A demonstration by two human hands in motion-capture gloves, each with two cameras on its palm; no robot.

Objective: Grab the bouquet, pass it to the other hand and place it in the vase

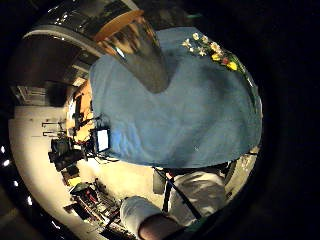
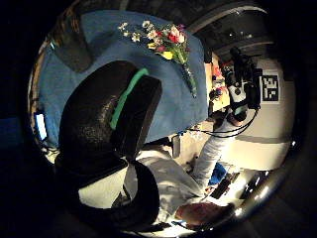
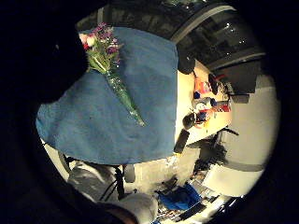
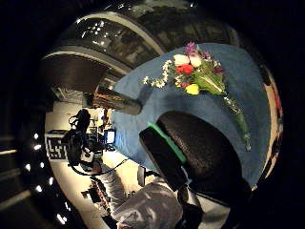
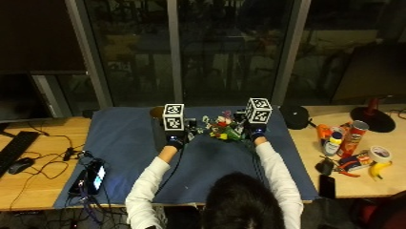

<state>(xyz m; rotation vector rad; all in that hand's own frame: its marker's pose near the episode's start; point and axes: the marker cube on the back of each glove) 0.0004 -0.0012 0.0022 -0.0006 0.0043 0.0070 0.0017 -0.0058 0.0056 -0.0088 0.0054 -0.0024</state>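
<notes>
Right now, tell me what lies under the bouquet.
The bouquet lies flat on the blue cloth covering the table; cloth shows all round its blooms and wrapped stems. Whatever sits directly beneath the flowers is covered. The vase stands apart on the same cloth.

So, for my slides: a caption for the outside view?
Person's gloved hands hover over a bouquet lying on a blue cloth, vase at left.

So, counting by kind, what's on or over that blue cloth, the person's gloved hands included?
Bouquet: 1
Vase: 1
Phone with a lit screen, at the cloth's edge: 1
Gloved hands: 2, the left hand and the right hand
Total: 5
</notes>
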